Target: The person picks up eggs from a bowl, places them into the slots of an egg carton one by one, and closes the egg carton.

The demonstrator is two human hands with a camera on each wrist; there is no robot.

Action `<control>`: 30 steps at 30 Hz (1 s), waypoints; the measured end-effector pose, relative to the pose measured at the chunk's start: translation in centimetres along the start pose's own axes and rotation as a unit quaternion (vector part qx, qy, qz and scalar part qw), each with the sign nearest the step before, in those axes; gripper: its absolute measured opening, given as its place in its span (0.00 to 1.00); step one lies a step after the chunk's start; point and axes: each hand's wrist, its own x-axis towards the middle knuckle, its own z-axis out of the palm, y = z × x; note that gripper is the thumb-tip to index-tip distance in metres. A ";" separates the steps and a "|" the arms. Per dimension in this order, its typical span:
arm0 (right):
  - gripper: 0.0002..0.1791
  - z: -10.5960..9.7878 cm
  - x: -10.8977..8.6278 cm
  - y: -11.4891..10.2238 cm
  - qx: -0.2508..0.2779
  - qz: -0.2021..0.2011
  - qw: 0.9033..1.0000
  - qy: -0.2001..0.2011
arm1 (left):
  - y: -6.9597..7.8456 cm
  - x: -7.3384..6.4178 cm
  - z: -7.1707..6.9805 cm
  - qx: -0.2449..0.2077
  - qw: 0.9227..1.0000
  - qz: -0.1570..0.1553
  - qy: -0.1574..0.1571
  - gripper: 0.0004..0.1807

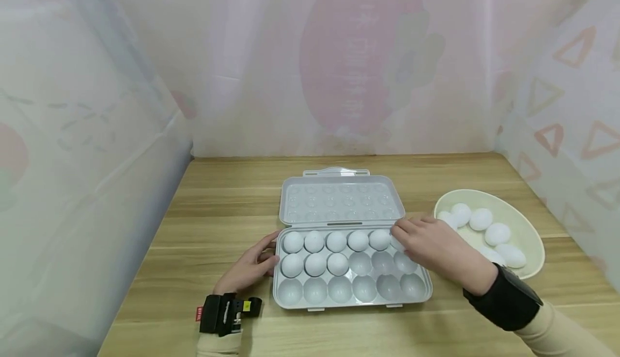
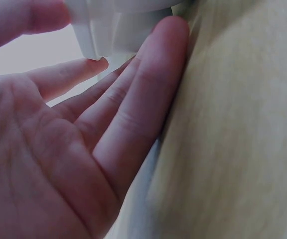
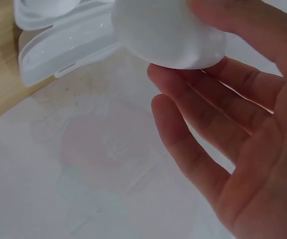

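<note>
A light grey plastic egg box (image 1: 353, 306) lies with its lid (image 1: 342, 201) folded back. White eggs (image 1: 336, 242) fill most of its back row, and three sit at the left of the middle row. Over the back right corner, my right hand (image 1: 436, 246) pinches a white egg (image 3: 168, 32) between thumb and fingers; in the head view the hand mostly hides it. My left hand (image 1: 249, 265) rests against the box's left side, fingers fairly straight. In the left wrist view, the fingers (image 2: 133, 109) reach along the box's side, close to the tabletop.
A cream oval bowl (image 1: 530, 233) holding several white eggs (image 1: 497, 234) stands right of the box, behind the right forearm. The wooden table (image 1: 218, 206) meets printed cloth walls (image 1: 252, 77) at the back and both sides.
</note>
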 end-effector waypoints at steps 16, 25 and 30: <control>0.21 1.1 2.2 -2.2 0.068 -0.033 0.997 -0.035 | 0.5 -0.2 0.1 0.012 1.000 0.000 0.009 0.31; 0.15 3.1 3.2 -3.3 0.096 -0.056 0.992 -0.058 | 0.6 -0.1 0.2 0.013 1.000 0.008 0.004 0.31; 0.10 4.0 3.6 -3.5 0.114 -0.055 0.990 -0.070 | 0.7 -0.2 0.2 0.017 1.000 0.005 0.003 0.31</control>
